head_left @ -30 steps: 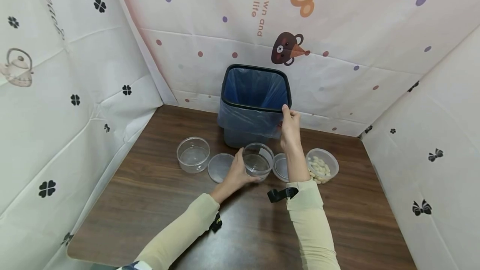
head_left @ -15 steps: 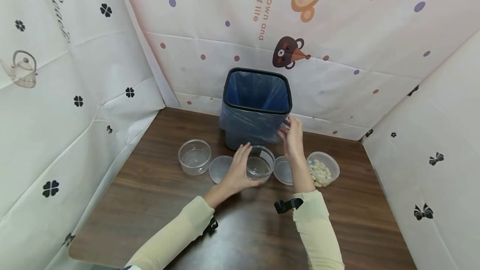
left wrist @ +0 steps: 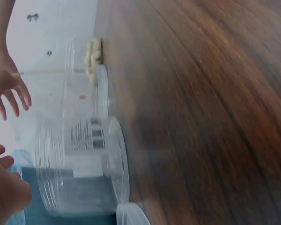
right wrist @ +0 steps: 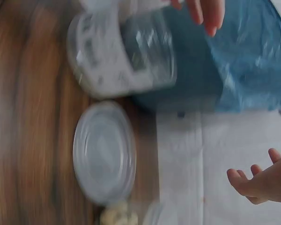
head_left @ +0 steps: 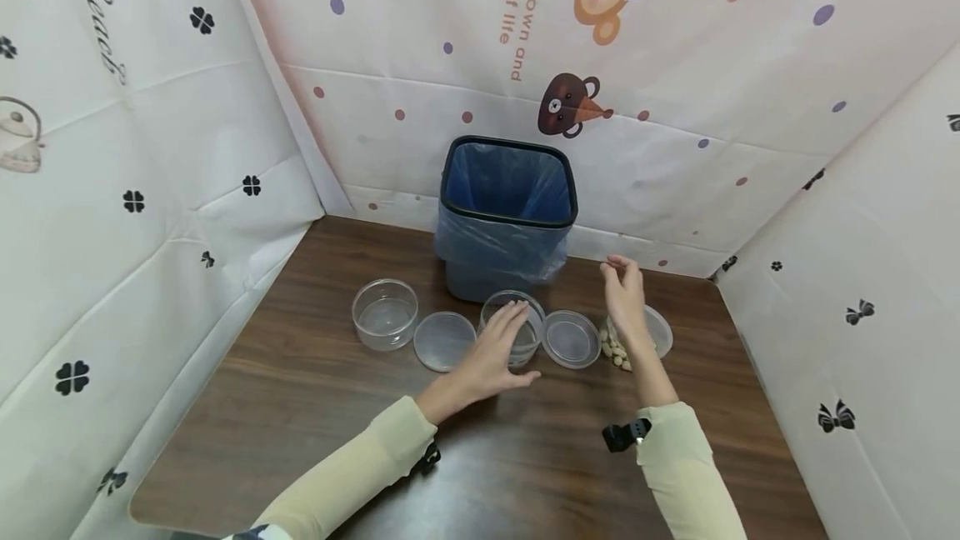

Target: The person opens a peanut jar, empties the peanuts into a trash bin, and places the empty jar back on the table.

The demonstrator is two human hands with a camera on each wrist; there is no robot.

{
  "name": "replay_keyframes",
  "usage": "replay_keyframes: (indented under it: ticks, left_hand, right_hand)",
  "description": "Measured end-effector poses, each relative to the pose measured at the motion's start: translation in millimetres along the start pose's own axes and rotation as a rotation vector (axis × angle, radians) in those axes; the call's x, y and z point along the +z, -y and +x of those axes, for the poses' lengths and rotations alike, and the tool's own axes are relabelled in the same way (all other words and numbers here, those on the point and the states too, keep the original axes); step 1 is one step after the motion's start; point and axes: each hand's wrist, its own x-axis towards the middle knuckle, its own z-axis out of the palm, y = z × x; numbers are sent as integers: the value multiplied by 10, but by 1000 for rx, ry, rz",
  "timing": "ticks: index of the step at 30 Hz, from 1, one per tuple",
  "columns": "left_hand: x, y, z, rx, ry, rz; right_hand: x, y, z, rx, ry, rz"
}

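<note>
My left hand [head_left: 487, 361] hovers with spread fingers over a clear round plastic container [head_left: 534, 325]; whether they touch cannot be told. In the left wrist view this container [left wrist: 84, 164] stands on the table, with a printed label on its wall. My right hand [head_left: 626, 298] is in the air, right of the bin, fingers loosely bent and holding nothing. Below it, partly hidden by the hand and forearm, is a translucent tub [head_left: 660, 330] with pale, lumpy, peanut-like pieces [head_left: 615, 350]. A clear round lid [head_left: 572, 340] lies between container and tub. The right wrist view is blurred.
A blue bin [head_left: 495, 261] with a black rim and plastic liner stands behind the containers. Another clear round container [head_left: 385, 315] and a second lid [head_left: 442, 342] sit at the left on the wooden table [head_left: 315, 407]. Printed cloth walls [head_left: 390, 148] surround the table.
My right hand has let go of the bin's rim and liner and moved right, over the tub. My left hand's fingers have spread away from the container's sides.
</note>
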Motion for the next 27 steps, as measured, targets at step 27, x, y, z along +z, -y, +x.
replay_keyframes:
  ticks: [27]
  left_hand:
    - [659, -332, 458, -44, 368, -37]
  right_hand:
    - [-750, -620, -72, -121, 177, -637]
